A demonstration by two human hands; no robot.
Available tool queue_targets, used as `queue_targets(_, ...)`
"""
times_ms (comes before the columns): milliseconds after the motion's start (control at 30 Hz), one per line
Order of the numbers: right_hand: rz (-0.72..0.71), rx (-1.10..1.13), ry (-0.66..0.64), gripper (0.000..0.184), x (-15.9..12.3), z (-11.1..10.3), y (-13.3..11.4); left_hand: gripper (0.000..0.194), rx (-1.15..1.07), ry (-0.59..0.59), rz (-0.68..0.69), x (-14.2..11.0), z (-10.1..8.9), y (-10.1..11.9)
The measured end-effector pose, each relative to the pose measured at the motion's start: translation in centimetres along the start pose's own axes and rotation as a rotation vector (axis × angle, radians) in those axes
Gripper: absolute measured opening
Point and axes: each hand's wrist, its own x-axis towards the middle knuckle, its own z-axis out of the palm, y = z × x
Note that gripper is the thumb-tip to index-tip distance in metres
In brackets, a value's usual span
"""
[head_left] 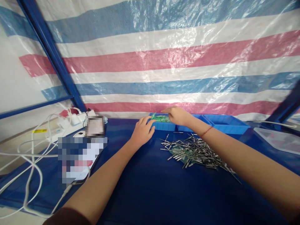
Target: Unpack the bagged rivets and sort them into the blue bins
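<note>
My left hand [142, 130] is at the left end of a blue plastic bin [165, 126], its fingers spread and the fingertips at the rim. Inside that bin lies a shiny green plastic item [162, 118], perhaps a small bag; its full shape is hidden. Over the right side of the same bin is my right hand [179, 115], index finger stretched out to the left above the green plastic. Its other fingers are curled down and partly hidden. Below my right forearm, a heap of thin metal rivets [199, 153] is spread on the blue tabletop [145, 193], some on clear greenish plastic.
Another blue bin [231, 127] stands in the row to the right. A clear plastic lid or tray [276, 140] lies at the far right. On the left are a blurred phone-like device [81, 159], a power strip [63, 126] and tangled white cables [32, 165]. A striped sheet [164, 59] hangs behind.
</note>
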Motion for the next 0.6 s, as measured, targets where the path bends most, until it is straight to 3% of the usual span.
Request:
queue_targets(67, -0.021, 0.031, -0.007, 0.04, -1.6, -1.2, -0.6, 0.025, -0.052, -0.01, 0.044, 0.2, -0.6, 0.9)
queue_targets(233, -0.076, 0.249, -0.184, 0.027, -8.4, -3.7, -2.8, 0.016, -0.313, -0.327, 0.305, 0.0, -2.2, 4.0)
queue_targets(333, -0.136, 0.225, -0.26, 0.009, -12.0, -3.8, -3.9, 0.045, -0.369, -0.426, 0.385, -0.5, -2.4, 5.3)
queue_targets(400, -0.142, 0.154, -0.26, 0.01, -13.5, -3.4, -4.1, 0.055, -0.39, -0.468, 0.41, -0.7, -2.0, 5.7)
queue_targets(467, -0.133, 0.11, -0.242, 0.017, -14.3, -2.9, -4.0, 0.046, -0.396, -0.488, 0.409, -0.7, -1.6, 5.8)
queue_targets(600, -0.111, 0.07, -0.204, 0.012, -14.4, -2.2, -3.6, 0.021, -0.34, -0.482, 0.378, -0.6, -1.3, 6.1)
